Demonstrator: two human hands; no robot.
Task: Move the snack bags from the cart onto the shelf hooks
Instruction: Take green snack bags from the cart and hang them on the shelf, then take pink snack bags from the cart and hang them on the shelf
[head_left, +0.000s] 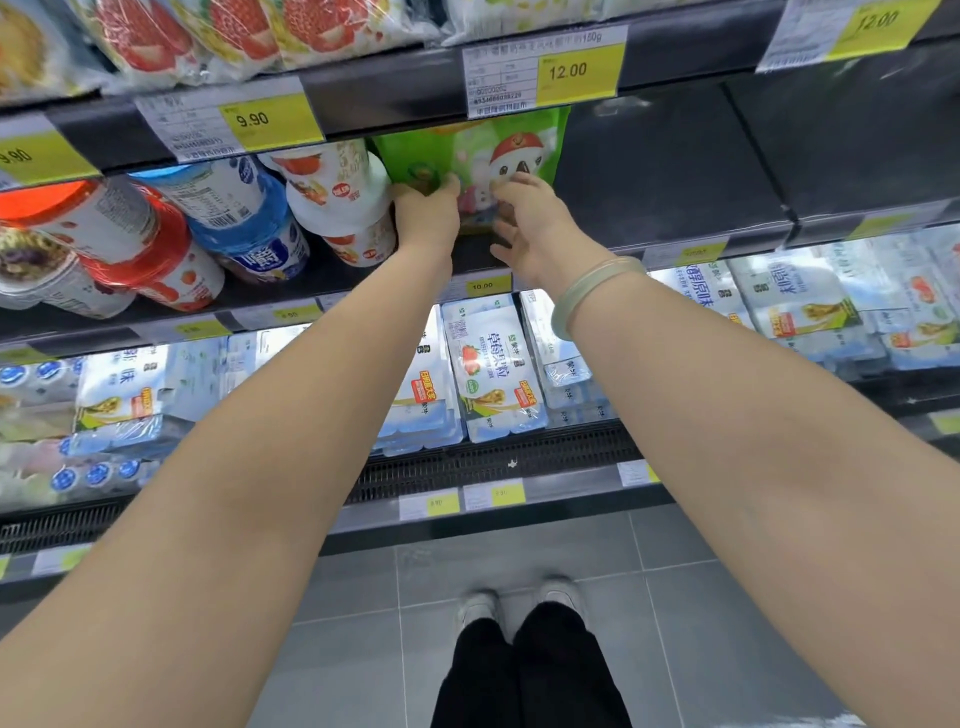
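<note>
Bare forearms reach up to a green snack bag (467, 148) on the shelf (675, 171).
Left hand (427, 210) grips the bag's left edge; right hand (524, 228) (pale bangle (592, 291) at the wrist) rests loose, spread fingers on its front. The bag stands just beside white bottles (337, 202), under a 12.00 price tag (545, 73).

Grey tiled floor (363, 623) below lit, dark shelving (675, 171)

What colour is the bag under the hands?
Bright green bag, with a red-capped cartoon character, in the head view.
</note>
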